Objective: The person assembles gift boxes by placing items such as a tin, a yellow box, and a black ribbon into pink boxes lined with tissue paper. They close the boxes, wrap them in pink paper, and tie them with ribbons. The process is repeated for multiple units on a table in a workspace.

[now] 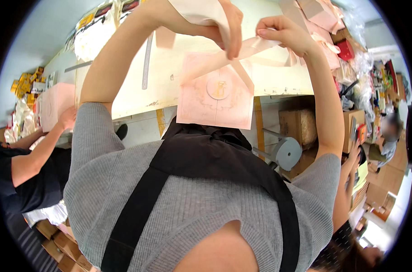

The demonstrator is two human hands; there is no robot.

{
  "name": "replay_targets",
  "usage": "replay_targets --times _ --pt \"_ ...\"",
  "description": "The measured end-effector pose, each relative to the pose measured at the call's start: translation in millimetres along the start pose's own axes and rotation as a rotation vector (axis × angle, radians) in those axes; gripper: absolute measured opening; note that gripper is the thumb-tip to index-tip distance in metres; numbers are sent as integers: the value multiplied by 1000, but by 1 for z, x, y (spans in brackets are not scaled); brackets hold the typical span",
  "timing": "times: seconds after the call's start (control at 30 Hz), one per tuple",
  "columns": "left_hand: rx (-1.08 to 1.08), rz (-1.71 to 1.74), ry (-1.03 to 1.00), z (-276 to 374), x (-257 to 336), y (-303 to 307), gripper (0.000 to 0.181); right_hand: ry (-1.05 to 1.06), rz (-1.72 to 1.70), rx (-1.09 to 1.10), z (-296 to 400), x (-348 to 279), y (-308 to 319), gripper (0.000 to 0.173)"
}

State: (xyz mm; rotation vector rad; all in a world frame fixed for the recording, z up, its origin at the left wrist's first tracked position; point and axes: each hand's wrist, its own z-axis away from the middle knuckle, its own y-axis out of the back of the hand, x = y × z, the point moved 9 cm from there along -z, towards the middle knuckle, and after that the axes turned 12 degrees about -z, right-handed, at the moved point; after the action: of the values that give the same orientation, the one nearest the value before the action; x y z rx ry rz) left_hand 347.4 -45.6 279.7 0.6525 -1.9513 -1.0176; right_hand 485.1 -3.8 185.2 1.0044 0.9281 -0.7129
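Note:
A pale pink gift box (206, 105) with a round emblem (218, 88) on its front stands at the table's near edge, against my black apron. A cream satin ribbon (211, 66) runs across it, and its strands cross above the emblem. My left hand (228, 32) is over the crossing, with a broad length of ribbon draped through it and gripped between thumb and fingers. To the right, my right hand (282, 34) pinches another stretch of ribbon between thumb and curled fingers. A loose tail hangs below that hand.
A steel ruler (147, 63) lies on the cream table (124, 98). Pink boxes with bows (323, 44) are stacked at right. Below stand a grey round stool (287, 153) and a cardboard box (296, 125). At left, a co-worker's hand (68, 118) touches another pink box (56, 102).

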Motion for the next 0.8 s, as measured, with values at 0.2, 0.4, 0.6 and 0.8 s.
replay_targets --times 0.2,0.4,0.6,0.8 --pt "-3 280 -164 -12 9 21 24 134 -27 -175 -4 -24 -28 22" --pt "-35 437 -305 -5 -27 24 29 18 -191 -349 10 -8 -39 30" --pt "1061 1145 1108 167 -233 -131 28 -246 -542 41 5 16 -18 19" --pt "920 -122 852 118 -43 -182 18 -109 -459 303 26 3 -2 35"
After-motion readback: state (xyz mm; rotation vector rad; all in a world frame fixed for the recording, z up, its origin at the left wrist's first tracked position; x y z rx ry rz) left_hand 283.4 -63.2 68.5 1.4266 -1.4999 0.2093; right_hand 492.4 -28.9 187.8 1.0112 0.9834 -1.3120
